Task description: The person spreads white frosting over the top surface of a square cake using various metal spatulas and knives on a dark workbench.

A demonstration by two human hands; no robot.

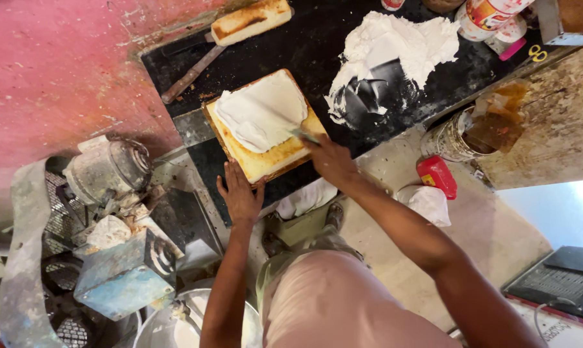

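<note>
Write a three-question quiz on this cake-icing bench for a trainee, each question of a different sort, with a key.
1. True or false: the left hand rests on the near edge of the square sponge cake.
2. Multiple choice: what does the right hand hold? A. scissors B. a spatula laid on the white cream C. a red container
3. Fill in: the big pile of white cream lies straight on the ___ worktop.

Key: 1 true; 2 B; 3 black.
</note>
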